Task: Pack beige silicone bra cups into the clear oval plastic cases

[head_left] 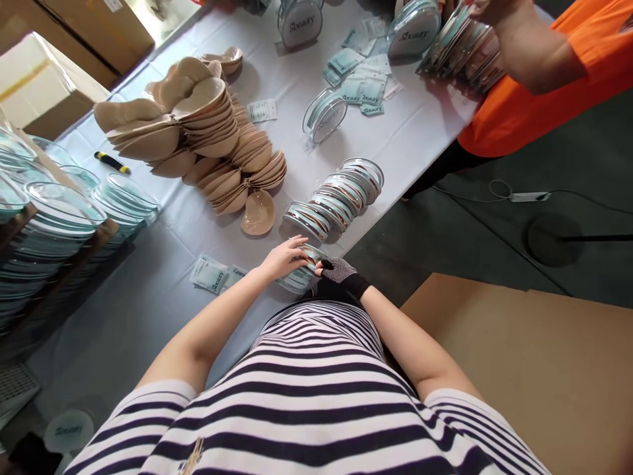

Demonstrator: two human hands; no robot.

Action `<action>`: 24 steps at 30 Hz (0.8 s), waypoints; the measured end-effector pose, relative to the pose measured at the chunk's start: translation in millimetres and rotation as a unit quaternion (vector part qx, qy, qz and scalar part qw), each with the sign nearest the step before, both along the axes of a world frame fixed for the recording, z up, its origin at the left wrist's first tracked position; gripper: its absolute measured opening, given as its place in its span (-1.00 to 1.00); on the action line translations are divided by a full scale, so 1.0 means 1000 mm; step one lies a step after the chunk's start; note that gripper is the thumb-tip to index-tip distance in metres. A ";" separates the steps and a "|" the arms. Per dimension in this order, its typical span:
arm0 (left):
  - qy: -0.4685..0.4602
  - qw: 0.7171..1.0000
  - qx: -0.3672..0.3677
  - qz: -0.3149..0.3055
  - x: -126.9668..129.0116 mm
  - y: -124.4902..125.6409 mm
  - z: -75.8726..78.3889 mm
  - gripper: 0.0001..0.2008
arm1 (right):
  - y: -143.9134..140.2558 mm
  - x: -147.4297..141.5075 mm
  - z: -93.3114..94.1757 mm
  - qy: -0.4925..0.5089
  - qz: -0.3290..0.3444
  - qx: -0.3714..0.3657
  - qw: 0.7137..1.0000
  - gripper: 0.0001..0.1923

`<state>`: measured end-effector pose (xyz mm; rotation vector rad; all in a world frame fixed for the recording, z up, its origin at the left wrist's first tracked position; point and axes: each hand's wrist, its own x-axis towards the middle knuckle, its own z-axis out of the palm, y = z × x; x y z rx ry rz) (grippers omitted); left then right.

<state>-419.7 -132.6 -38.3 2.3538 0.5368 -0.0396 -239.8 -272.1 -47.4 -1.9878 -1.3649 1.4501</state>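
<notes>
Close to my body at the table edge is a clear oval plastic case [309,253] with teal print, partly covered by my fingers. My left hand [287,257], bare, has its fingers closed over the case's near-left side. On the opposite side, my right hand [339,272] grips the rim; it wears a dark dotted fingerless glove. Just beyond both hands stand several filled cases [341,194] in a leaning row. To their left lie nested stacks of beige adhesive bra cups [212,132], with a single cup [258,212] nearest my hands.
Printed sachets [210,274] lie left of my hands, more [366,82] farther off. Crates of case shells [64,211] stand left, near a yellow-black cutter [113,162]. A co-worker in an orange shirt [544,112] handles cases at right. Cardboard [519,356] covers the lower-right floor.
</notes>
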 end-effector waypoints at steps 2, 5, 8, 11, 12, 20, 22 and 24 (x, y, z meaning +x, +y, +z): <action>0.017 1.000 0.009 -0.008 0.006 -0.001 0.002 -0.82 | 0.002 0.000 -0.001 0.009 -0.006 -0.007 1.000 -0.84; 0.038 0.999 0.034 -0.002 0.016 -0.006 0.004 -0.85 | 0.006 -0.004 -0.001 0.004 -0.023 -0.011 1.000 -0.84; 0.048 0.997 0.051 0.014 0.022 -0.008 0.004 -0.85 | 0.009 -0.008 0.001 0.006 -0.041 -0.008 0.999 -0.83; 0.036 0.999 0.016 -0.006 0.018 0.000 0.004 -0.80 | 0.009 -0.010 0.004 0.014 -0.056 -0.003 0.998 -0.79; 0.030 0.999 -0.004 -0.022 0.015 0.004 0.005 -0.79 | 0.008 -0.010 0.005 0.016 -0.060 0.000 0.998 -0.79; 0.010 0.993 -0.020 -0.118 0.013 0.003 0.011 -0.72 | 0.005 -0.020 0.002 -0.029 -0.051 0.054 0.997 -0.84; 0.009 0.995 -0.015 -0.101 0.014 -0.002 0.010 -0.71 | 0.004 -0.022 0.003 -0.060 -0.045 0.054 0.996 -0.82; 0.003 0.999 -0.002 -0.042 0.013 -0.003 0.011 -0.74 | 0.003 -0.022 0.005 -0.111 -0.048 0.049 0.992 -0.77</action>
